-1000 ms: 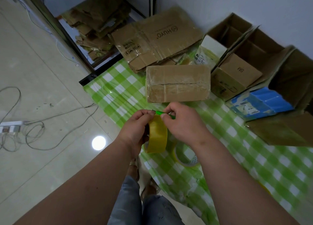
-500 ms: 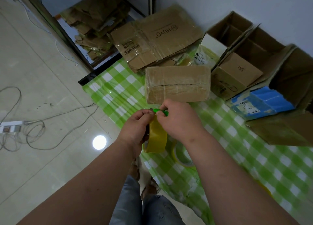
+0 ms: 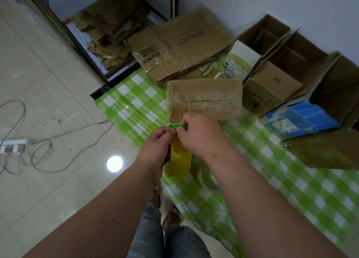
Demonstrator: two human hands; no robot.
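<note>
Two bare hands are working together over the near edge of a green-and-white checked tablecloth (image 3: 291, 180). The left hand (image 3: 155, 147) is gripping one yellow tape roll (image 3: 179, 162), which is hanging on edge in the air, with the fingers curled round the top of the roll. The right hand (image 3: 202, 137) is pinching one small green tool (image 3: 179, 127) against the top of that same roll, fingers curled on it; what kind of tool it is cannot be told. The two hands are touching at the fingertips. One second tape roll (image 3: 206, 182) is lying flat on the cloth, partly hidden under the right forearm. Just beyond the hands, one sealed cardboard box (image 3: 204, 100) wrapped in clear tape is sitting on the cloth. Behind it, flattened cardboard (image 3: 180, 44) is lying by the wall. To the right, three open cardboard boxes (image 3: 275, 83) are standing side by side, and one blue package (image 3: 307, 119) is lying at the mouth of the rightmost. On the tiled floor at far left, one white power strip (image 3: 13, 146) is lying among loose cables
</note>
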